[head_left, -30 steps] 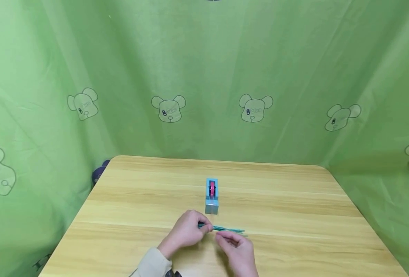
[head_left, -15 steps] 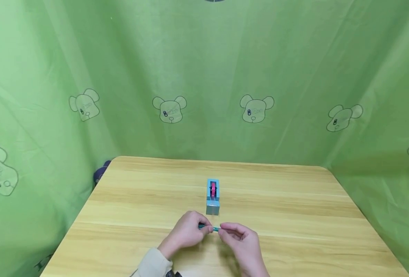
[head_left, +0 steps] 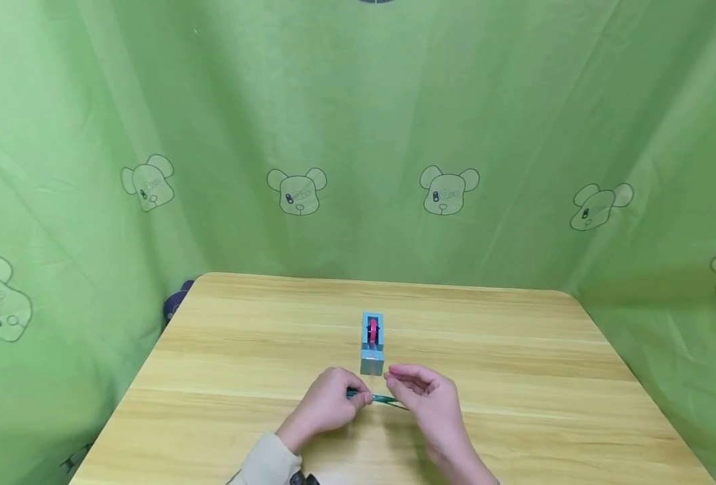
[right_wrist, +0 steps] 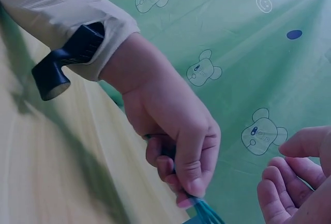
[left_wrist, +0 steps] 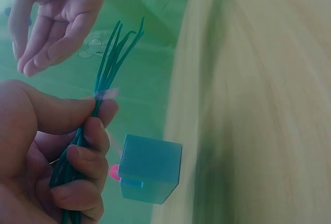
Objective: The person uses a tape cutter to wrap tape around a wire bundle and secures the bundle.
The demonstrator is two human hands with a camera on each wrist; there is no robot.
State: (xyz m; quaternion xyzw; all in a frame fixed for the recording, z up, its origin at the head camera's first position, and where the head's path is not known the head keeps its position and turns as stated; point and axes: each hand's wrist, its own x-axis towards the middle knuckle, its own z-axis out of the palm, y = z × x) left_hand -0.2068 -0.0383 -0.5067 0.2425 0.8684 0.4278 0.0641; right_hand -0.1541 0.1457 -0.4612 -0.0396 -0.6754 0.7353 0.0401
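My left hand (head_left: 333, 404) grips a bundle of thin green strands (left_wrist: 109, 61) between thumb and fingers, low over the table. Their free ends fan out beyond the fingertips. A short piece of clear tape (left_wrist: 107, 94) sits on the bundle just above the thumb, one end sticking out sideways. To the right, my right hand (head_left: 430, 404) hovers with loosely bent fingers; nothing shows between them in either wrist view. Its fingertips are close to the front of a blue tape dispenser (head_left: 372, 362) with a pink reel (head_left: 372, 331).
The wooden table (head_left: 515, 350) spreads around the hands. A green curtain (head_left: 358, 101) with printed bear heads hangs behind it and on both sides. A dark purple object (head_left: 176, 301) shows past the table's left edge. A black device (right_wrist: 72, 58) is strapped at the left cuff.
My right hand first went to the strands beside the left fingertips, then moved away from them, forward toward the dispenser. The left hand has stayed in place, gripping the strands.
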